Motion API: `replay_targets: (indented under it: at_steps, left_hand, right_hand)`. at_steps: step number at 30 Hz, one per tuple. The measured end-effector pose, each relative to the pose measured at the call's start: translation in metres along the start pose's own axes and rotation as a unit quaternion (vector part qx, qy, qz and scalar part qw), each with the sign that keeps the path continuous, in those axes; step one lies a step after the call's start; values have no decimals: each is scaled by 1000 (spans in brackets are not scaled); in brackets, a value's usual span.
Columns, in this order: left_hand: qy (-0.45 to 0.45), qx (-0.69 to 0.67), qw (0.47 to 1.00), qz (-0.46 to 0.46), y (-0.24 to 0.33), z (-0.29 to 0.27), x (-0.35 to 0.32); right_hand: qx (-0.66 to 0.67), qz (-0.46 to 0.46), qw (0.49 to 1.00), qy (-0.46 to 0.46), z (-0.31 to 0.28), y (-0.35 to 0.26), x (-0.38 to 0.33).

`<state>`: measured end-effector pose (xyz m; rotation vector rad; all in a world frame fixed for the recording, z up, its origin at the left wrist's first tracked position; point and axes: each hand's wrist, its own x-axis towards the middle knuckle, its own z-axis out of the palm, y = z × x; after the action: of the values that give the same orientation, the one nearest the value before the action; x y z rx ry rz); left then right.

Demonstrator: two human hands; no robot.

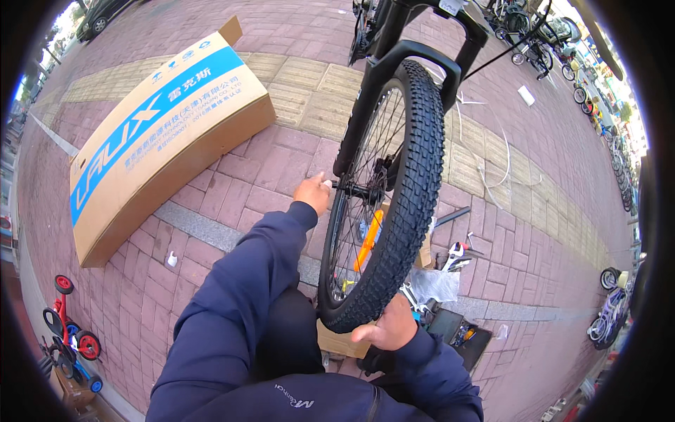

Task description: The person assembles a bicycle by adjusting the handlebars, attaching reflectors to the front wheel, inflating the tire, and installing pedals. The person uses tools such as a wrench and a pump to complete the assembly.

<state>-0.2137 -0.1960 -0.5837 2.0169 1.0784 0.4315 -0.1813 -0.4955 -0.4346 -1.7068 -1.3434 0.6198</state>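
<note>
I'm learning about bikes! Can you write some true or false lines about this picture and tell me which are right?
1. The left hand is at the hub of the front wheel. True.
2. The right hand holds a hammer. False: it grips the bottom of the knobby tyre.
3. The cardboard box lies on the person's right. False: it lies to their left.
4. The wheel carries an orange spoke reflector. True.
5. The ground is grass. False: it is brick paving.

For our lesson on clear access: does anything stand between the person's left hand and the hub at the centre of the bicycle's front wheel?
Nothing visible does. The left hand is already at the hub, its fingers at the axle end beside the fork leg. The right hand rests on the tyre below.
</note>
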Motion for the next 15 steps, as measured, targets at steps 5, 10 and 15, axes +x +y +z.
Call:
replay_targets:
  at_steps: [5, 10, 15]
  left_hand:
    - [-25, -188, 980, 56, 105, -79, -46]
    - [-97, -224, 952, 183, 203, -108, -146]
    - [-11, -106, 978, 181, 220, -97, -164]
  right_hand:
    - [272, 195, 941, 54, -24, 47, -6]
    - [103, 259, 945, 173, -14, 100, 48]
    - [-59, 233, 953, 181, 3, 152, 87]
